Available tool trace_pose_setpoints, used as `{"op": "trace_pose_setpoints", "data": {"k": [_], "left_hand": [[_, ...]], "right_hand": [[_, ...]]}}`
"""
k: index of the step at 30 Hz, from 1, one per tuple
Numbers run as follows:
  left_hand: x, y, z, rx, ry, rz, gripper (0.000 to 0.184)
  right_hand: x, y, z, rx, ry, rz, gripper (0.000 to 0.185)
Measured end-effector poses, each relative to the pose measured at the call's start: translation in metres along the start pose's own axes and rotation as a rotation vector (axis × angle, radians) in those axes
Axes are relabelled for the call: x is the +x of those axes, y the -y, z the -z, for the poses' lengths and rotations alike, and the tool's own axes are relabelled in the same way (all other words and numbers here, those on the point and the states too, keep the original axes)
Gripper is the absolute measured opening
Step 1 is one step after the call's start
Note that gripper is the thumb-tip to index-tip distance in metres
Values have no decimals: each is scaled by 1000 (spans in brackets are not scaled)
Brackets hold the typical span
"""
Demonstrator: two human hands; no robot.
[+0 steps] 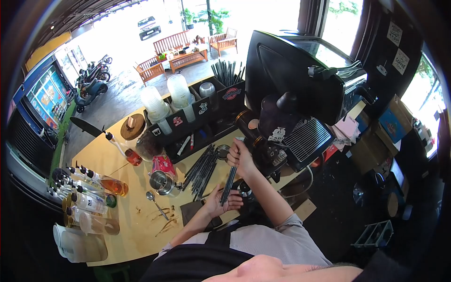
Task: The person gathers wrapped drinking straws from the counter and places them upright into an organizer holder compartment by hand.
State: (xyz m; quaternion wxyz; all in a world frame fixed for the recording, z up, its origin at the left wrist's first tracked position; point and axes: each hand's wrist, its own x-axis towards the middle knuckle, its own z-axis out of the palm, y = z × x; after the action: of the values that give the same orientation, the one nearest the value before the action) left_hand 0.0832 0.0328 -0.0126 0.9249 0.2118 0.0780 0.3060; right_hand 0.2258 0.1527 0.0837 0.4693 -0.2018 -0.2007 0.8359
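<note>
A thin bundle of black straws [229,183] is gripped near its upper end by my right hand [241,159], whose fingers are wrapped round it. The bundle slants downward to my left hand [224,202]. That hand is open, palm up with fingers stretched out, and the straws' lower ends rest against it. More loose black straws [201,171] lie in a pile on the wooden counter [129,192], left of my right hand. Beside the pile are a steel pitcher [163,183], a spoon [158,205] and a small round metal piece [223,152].
A black organizer [206,110] at the back holds plastic cups [179,91] and upright straws [227,74]. A coffee machine [300,70] and a grinder [277,117] stand to the right. Syrup bottles [110,183] line the left edge. A dark cloth [190,212] lies near my left wrist.
</note>
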Motion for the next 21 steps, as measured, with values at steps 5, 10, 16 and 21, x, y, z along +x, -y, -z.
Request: {"op": "trace_pose_setpoints", "data": {"k": [5, 10, 16, 21], "left_hand": [[4, 3, 11, -400, -416, -239, 55], [7, -6, 6, -393, -629, -317, 50], [7, -16, -8, -66, -693, -268, 57], [-1, -20, 0, 370, -403, -119, 56]], "right_hand": [[3, -10, -9, -136, 4, 124, 36], [5, -27, -15, -176, -16, 114, 37], [16, -37, -12, -113, -65, 26, 45], [23, -30, -1, -63, -23, -63, 45]]}}
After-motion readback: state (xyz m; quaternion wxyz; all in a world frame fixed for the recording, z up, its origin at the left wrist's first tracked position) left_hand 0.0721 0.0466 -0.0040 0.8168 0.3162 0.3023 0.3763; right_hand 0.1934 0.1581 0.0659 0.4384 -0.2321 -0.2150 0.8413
